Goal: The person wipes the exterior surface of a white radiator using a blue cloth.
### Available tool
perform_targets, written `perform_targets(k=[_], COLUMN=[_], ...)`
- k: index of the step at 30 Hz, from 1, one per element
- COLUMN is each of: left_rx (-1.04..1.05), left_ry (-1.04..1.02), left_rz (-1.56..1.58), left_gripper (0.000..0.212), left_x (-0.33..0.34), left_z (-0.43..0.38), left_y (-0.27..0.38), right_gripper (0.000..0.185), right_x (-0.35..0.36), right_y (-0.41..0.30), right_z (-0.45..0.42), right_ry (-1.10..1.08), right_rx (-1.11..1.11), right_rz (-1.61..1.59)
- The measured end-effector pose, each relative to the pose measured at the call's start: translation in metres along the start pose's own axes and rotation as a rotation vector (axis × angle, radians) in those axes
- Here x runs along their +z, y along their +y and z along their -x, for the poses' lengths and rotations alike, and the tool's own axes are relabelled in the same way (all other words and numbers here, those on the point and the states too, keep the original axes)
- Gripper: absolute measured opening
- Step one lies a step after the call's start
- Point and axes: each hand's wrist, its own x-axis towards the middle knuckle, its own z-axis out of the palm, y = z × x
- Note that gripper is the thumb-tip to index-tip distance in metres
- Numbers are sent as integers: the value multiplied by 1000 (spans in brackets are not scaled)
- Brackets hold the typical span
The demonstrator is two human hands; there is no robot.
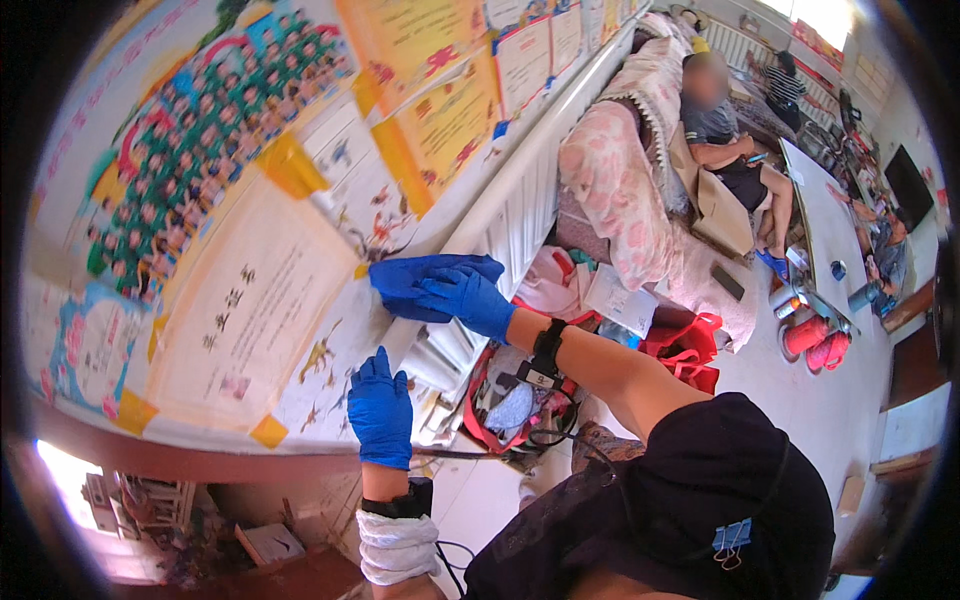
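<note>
My right hand (469, 300), in a blue glove, presses on a folded blue cloth (401, 283) at the top rail of a white radiator (517, 236), against the wall. Part of the cloth lies under my fingers. Lower down, my left hand (380, 412), gloved in blue too, is held near the radiator's end with fingers extended and nothing in it. Whether it touches the wall or rail is not clear. A certificate (251, 315) and a group photo poster (217, 142) are fixed to the wall on the left, with yellow tape at the certificate's edges.
A red bag of clothes (510, 397) stands on the floor below the radiator, near red bags (686, 345). Beyond is a sofa with a pink patterned cover (615, 195). A person (712, 127) sits there beside a white table (821, 225); other people are farther back.
</note>
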Motion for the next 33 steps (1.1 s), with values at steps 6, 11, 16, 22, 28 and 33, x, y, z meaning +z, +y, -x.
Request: perform_targets(k=[6, 11, 16, 22, 28, 33], left_rx=[82, 60, 61, 120, 26, -4], left_ry=[-81, -214, -286, -204, -260, -292], left_rz=[-181, -190, -220, -316, -392, -408], left_gripper=[60, 71, 70, 66, 62, 62], left_x=[40, 54, 75, 97, 102, 96], left_z=[-39, -88, -134, -161, -166, -167], left_y=[7, 38, 63, 68, 74, 81], right_gripper=[30, 31, 31, 34, 24, 23], right_x=[-58, -99, -160, -208, -235, -227], right_y=[32, 96, 128, 185, 269, 380], right_z=[-7, -3, -21, -38, -33, -25], right_ry=[136, 57, 183, 257, 467, 946], right_rx=[53, 92, 57, 148, 218, 573], right_rz=[-540, 56, -152, -615, 164, -1168])
